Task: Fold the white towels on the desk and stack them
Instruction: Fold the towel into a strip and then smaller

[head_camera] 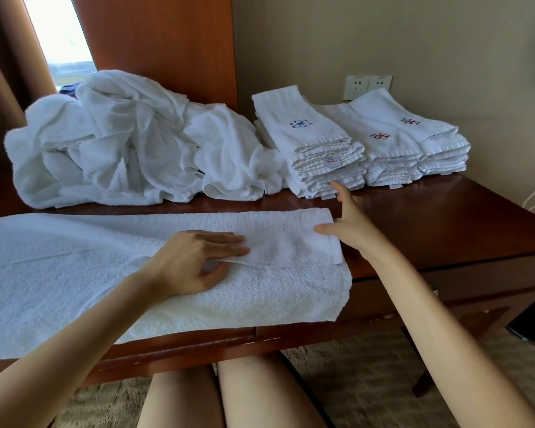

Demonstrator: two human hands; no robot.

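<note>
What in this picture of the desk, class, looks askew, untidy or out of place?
The folded stacks are uneven: layer edges stick out raggedly and a red label pokes from the nearest one. The towel being folded hangs over the desk's front edge, its right end crooked. The unfolded heap is just waiting its turn.

The desk is bare on its right front part, right of the flat towel, so a hand can pass there freely. Along the back, the heap of loose towels and three folded stacks fill the width, seemingly almost touching one another. A narrow strip of bare wood runs between the heap and the flat towel.
</note>
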